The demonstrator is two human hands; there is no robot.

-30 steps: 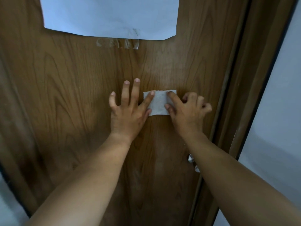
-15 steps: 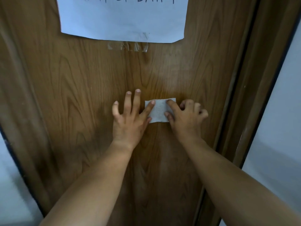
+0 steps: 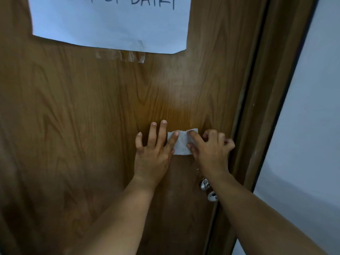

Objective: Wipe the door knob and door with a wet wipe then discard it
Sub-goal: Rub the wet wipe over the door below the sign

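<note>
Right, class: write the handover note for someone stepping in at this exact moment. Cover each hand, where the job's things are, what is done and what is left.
Left hand: flat on the door, fingers spread, index fingertip pinning the left edge of the wet wipe.
Right hand: index finger and thumb pressing the wipe's right side, other fingers curled.
Wipe: flat against the door, between the hands, below the taped paper sign.
Door knob: below the right wrist, partly hidden by the forearm.
Done: cannot tell how much has been wiped.
Left: finish the door, check the knob, discard the wipe; no bin in view.
</note>
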